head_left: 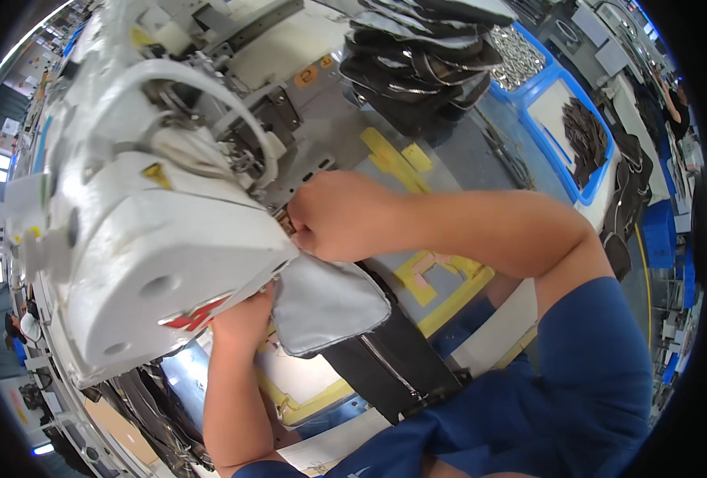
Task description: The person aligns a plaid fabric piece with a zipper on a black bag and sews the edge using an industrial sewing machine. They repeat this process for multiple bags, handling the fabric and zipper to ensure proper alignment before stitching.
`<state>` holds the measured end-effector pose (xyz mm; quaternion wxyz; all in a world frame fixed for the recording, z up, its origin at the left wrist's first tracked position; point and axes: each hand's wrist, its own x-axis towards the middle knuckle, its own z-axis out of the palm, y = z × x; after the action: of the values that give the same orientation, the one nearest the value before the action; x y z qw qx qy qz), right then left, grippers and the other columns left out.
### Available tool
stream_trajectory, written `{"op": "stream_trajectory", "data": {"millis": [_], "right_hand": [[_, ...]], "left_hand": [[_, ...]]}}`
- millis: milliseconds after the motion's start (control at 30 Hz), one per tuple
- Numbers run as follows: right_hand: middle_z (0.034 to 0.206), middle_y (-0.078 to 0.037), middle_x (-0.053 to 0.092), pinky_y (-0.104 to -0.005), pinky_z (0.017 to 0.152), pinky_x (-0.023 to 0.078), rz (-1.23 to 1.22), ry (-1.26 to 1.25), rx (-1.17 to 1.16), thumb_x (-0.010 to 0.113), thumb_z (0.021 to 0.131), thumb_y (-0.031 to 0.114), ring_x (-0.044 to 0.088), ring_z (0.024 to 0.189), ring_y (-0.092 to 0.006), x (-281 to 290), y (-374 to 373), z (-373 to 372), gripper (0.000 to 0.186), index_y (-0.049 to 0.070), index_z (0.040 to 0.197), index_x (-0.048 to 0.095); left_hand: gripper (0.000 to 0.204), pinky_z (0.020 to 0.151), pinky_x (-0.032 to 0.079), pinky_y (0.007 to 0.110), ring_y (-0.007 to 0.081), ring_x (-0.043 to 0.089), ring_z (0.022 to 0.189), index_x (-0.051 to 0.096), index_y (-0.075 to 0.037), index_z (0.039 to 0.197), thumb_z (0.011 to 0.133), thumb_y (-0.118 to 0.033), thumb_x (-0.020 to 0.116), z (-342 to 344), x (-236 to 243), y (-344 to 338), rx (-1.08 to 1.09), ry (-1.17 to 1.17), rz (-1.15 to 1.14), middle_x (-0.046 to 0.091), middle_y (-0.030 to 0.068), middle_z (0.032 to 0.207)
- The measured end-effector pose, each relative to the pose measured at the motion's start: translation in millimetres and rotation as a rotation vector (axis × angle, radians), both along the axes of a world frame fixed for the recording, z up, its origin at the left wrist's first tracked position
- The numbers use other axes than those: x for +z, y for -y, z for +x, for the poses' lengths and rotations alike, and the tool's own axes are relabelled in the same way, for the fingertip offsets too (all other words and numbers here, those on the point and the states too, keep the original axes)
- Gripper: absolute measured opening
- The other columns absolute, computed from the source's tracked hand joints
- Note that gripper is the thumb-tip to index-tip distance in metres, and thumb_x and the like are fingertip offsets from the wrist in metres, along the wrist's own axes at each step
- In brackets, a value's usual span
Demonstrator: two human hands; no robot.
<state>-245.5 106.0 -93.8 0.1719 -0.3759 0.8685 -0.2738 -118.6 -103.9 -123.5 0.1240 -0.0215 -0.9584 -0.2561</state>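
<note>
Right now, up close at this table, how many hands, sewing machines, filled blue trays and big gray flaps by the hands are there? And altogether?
Hands: 2 (left hand, right hand)
Sewing machine: 1
Blue trays: 2 (shiny-bits tray, dark-strips tray)
Gray flap: 1
Total: 6

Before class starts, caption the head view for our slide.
Left hand and right hand at a white sewing machine, grey fabric beside them.

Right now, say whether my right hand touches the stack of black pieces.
Apart: the head view shows grey tabletop between the right hand and the stack of black pieces.
</note>
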Motion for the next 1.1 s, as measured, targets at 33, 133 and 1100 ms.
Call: {"op": "stream_trajectory", "data": {"millis": [33,133,1100], "right_hand": [[0.082,-0.021,0.074,-0.0523,0.079,0.058,0.008,0.015,-0.001,0.071,0.085,0.023,0.073,0.087,-0.0436,-0.6,0.0,-1.4,0.021,0.003,0.085,0.076],[0.082,-0.022,0.074,-0.053,0.078,0.058,0.032,0.048,-0.003,0.071,0.084,0.023,0.074,0.087,-0.044,4.0,0.6,-5.7,0.022,0.002,0.085,0.077],[0.085,-0.022,0.075,-0.0525,0.08,0.059,0.14,-0.009,0.05,0.072,0.088,0.024,0.074,0.091,-0.044,7.7,0.3,-16.0,0.026,-0.001,0.084,0.077]], "left_hand": [[0.024,0.084,0.057,0.039,0.0266,0.074,0.09,0.077,0.002,0.107,0.086,-0.007,0.085,-2.0,-0.8,3.2,0.005,0.042,0.042,0.079,0.014,0.101],[0.023,0.084,0.057,0.039,0.0255,0.074,0.089,0.077,0.002,0.107,0.087,-0.007,0.085,-2.7,-4.2,3.8,-0.016,0.026,0.035,0.079,0.0131,0.1],[0.027,0.087,0.057,0.036,0.0206,0.072,0.091,0.077,0.004,0.109,0.086,-0.005,0.088,-2.0,-7.1,11.2,-0.009,0.046,0.182,0.078,0.0105,0.102]]}}
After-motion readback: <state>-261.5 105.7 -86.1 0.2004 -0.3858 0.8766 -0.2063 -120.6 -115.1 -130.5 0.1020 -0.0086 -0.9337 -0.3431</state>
